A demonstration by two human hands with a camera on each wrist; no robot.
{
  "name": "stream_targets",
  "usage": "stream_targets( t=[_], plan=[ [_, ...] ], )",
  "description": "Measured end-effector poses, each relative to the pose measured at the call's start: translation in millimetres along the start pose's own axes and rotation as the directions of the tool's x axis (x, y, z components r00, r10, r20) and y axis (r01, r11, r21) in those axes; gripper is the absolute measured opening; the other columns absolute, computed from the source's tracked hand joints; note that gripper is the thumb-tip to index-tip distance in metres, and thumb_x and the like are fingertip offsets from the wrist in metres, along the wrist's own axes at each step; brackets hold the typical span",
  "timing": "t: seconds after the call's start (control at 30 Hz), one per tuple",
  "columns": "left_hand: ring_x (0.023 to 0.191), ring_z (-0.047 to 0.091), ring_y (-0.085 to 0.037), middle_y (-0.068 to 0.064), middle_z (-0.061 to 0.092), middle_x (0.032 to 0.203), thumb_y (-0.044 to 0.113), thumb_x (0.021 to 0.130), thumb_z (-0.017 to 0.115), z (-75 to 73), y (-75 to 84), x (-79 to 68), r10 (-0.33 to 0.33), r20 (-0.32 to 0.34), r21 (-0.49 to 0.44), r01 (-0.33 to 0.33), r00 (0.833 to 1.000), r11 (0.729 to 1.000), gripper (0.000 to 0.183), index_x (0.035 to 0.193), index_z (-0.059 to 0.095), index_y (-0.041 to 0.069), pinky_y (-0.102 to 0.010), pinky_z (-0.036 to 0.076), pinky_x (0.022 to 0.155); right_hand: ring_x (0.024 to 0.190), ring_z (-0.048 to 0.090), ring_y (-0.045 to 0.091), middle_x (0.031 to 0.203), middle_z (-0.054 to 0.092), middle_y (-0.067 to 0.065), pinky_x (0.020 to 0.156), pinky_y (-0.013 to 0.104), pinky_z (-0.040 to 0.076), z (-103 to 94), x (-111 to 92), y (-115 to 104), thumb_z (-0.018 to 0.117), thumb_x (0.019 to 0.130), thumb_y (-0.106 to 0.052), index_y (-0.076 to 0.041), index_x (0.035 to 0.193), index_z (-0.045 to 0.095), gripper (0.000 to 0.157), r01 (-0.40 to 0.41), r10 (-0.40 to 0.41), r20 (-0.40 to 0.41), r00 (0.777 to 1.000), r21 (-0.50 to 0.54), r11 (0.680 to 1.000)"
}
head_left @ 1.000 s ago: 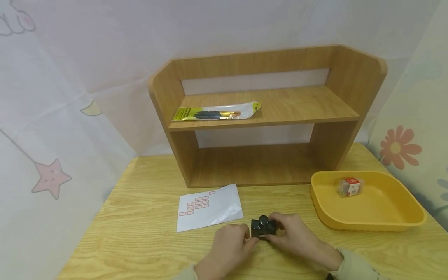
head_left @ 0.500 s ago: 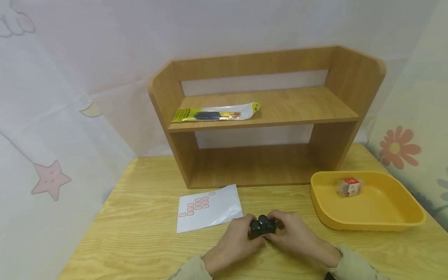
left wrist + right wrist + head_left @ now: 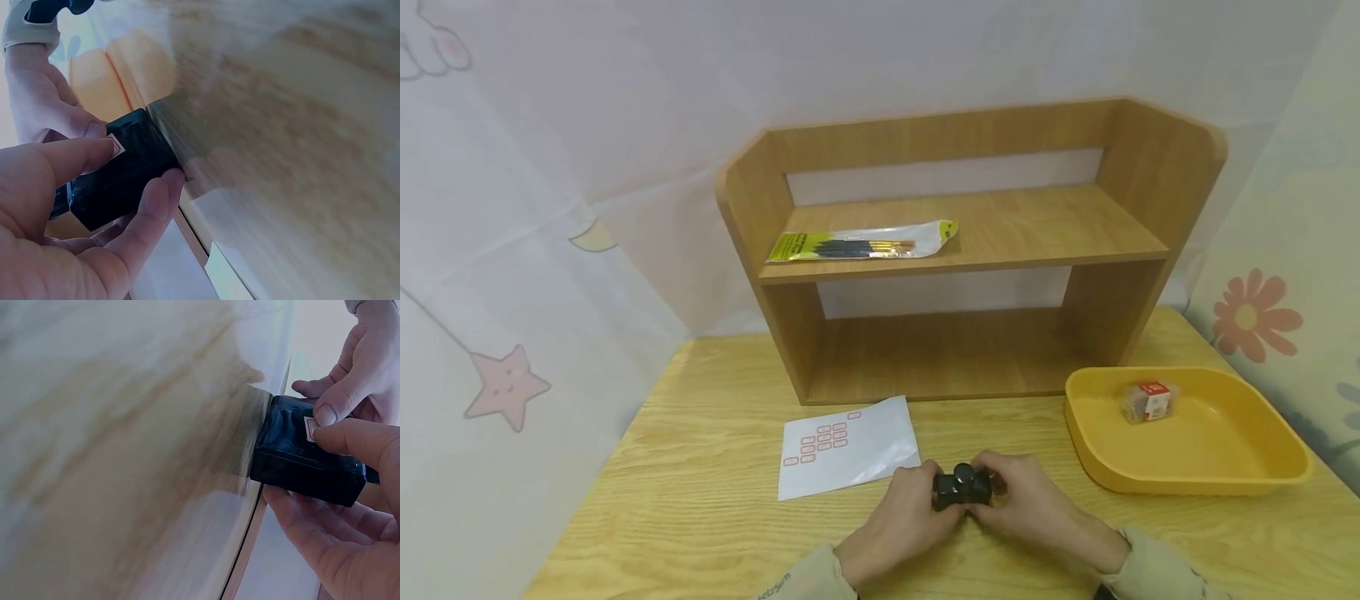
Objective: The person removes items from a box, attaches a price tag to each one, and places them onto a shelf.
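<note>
Low over the table's front part, both hands grip one small, glossy black boxy object (image 3: 962, 489) with a round knob on top. My left hand (image 3: 904, 518) holds its left side and my right hand (image 3: 1033, 507) its right. In the left wrist view, the black object (image 3: 128, 172) has a flat face with a small white, red-bordered label (image 3: 117, 145); the left thumb lies by the label, with fingers at the opposite side. In the right wrist view, the right hand's thumb presses the black object (image 3: 306, 456) near that label. Its exact kind cannot be told.
A white sheet (image 3: 880, 442) with red-framed labels lies left of the hands. To the right stands a yellow tray (image 3: 1210, 483) with a small clear package (image 3: 1150, 402) inside. Behind is a wooden shelf (image 3: 1045, 225) bearing a bag of paintbrushes (image 3: 865, 242).
My left hand has moved right and closed onto the left side of the black object. Its fingers stood beside it before. The right hand has kept its hold, nearly in place.
</note>
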State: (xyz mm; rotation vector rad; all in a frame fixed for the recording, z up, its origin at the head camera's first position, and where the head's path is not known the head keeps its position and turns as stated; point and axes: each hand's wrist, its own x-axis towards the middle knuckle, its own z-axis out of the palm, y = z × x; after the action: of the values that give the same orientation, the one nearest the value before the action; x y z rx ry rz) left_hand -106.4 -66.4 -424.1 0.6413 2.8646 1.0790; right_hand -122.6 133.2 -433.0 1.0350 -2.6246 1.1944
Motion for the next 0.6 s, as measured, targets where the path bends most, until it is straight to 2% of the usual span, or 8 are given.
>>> stream_targets(
  t=[0.23,0.37,0.43,0.5,0.53,0.6],
  plan=[
    [0.053,0.046,-0.001,0.006,0.054,0.066,0.015,0.078,0.074,-1.6,-1.6,0.4,-0.008,0.026,-0.043,0.009,1.0,0.999,0.021,0.088,0.061,0.002,-0.017,0.04,0.044,0.072,0.06,0.002,0.085,0.068,-0.005,0.062,0.023,0.051,-2.1,0,2,0.083,0.073,-0.015,-0.015,0.094,0.064,0.029,-0.022,0.022,0.005,1.0,-0.022,1.0],
    [0.069,0.057,-0.007,-0.002,0.064,0.081,0.017,0.076,0.076,-14.6,-2.1,-0.1,-0.005,0.104,-0.016,0.006,0.995,1.0,0.035,0.104,0.062,0.002,-0.02,0.048,0.059,0.068,0.056,0.001,0.079,0.065,-0.007,0.059,0.022,0.049,-2.4,0,2,0.082,0.068,-0.009,-0.016,0.091,0.063,0.03,-0.025,0.025,-0.006,1.0,-0.038,0.999],
    [0.078,0.061,-0.013,-0.006,0.067,0.09,0.021,0.076,0.076,-31.2,-2.8,0.8,-0.005,0.128,0.009,0.003,0.992,1.0,0.043,0.112,0.061,0.003,-0.024,0.05,0.066,0.068,0.057,0.002,0.08,0.066,-0.006,0.059,0.023,0.05,-2.7,-1,2,0.081,0.067,-0.006,-0.015,0.09,0.063,0.03,-0.029,0.029,-0.007,1.0,-0.032,0.999],
    [0.087,0.063,-0.018,-0.009,0.068,0.099,0.026,0.078,0.075,-56.3,-5.5,4.4,-0.002,0.106,0.04,-0.002,0.994,0.999,0.049,0.12,0.059,0.004,-0.029,0.05,0.073,0.07,0.06,0.003,0.083,0.068,-0.003,0.06,0.024,0.052,-3.0,-2,2,0.08,0.068,-0.006,-0.015,0.09,0.063,0.029,-0.035,0.035,-0.003,0.999,-0.012,0.999],
    [0.088,0.064,-0.019,-0.008,0.069,0.1,0.028,0.08,0.074,-72.0,-7.5,7.5,-0.01,0.072,0.039,0.007,0.997,0.999,0.049,0.121,0.059,0.006,-0.03,0.051,0.074,0.07,0.061,0.003,0.084,0.069,-0.001,0.061,0.024,0.052,-3.2,-2,2,0.08,0.069,-0.006,-0.014,0.091,0.063,0.029,-0.037,0.037,0.0,0.999,-0.003,0.999],
    [0.087,0.065,-0.02,-0.008,0.069,0.099,0.028,0.085,0.071,-107.6,-15.3,16.5,-0.015,-0.04,0.025,0.016,0.999,1.0,0.042,0.12,0.06,0.006,-0.032,0.052,0.074,0.071,0.063,0.004,0.086,0.07,0.002,0.061,0.025,0.053,-3.5,-3,2,0.08,0.07,-0.005,-0.014,0.091,0.063,0.028,-0.039,0.039,0.001,0.999,0.014,0.999]
  ],
)
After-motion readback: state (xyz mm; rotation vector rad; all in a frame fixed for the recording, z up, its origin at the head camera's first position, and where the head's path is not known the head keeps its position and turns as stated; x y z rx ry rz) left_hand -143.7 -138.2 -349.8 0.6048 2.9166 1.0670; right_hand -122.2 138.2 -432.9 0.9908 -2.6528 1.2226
